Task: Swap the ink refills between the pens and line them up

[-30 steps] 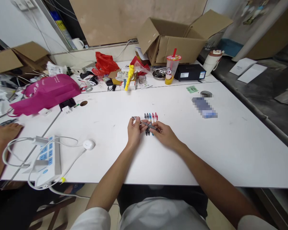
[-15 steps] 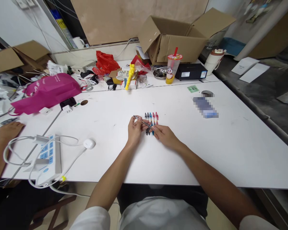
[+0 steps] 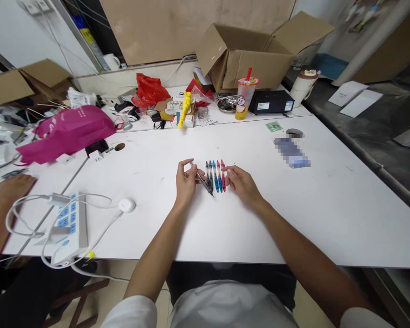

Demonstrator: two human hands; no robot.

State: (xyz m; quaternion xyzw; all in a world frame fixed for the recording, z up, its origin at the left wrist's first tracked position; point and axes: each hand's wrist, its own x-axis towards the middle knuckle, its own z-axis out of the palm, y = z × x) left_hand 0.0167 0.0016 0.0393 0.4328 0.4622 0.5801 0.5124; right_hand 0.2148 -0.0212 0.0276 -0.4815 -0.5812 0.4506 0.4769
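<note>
A dark grey pen [image 3: 207, 186] with a thin metallic shaft is pinched in my left hand [image 3: 187, 182], slanting down to the right. Beside it several pens lie upright in a row on the white table [image 3: 259, 228]: grey-black ones at the left, blue ones [image 3: 216, 183] in the middle and a red one [image 3: 223, 182] at the right end. My right hand [image 3: 238, 182] is at the right end of the row, near the red pen, with thumb and forefinger close together. Whether its fingers hold or touch anything is too small to tell.
A white power strip [image 3: 71, 228] with cables and a white charger [image 3: 126, 205] lie at left, near another person's hand [image 3: 17, 187]. Behind are a magenta bag [image 3: 71, 132], a cup [image 3: 244, 98] and an open cardboard box [image 3: 253, 64]. A blurred-out object [image 3: 291, 152] lies at right.
My hands have moved apart. The grey pen, earlier between both hands, is now only in my left hand and tilts more steeply. More of the pen row shows.
</note>
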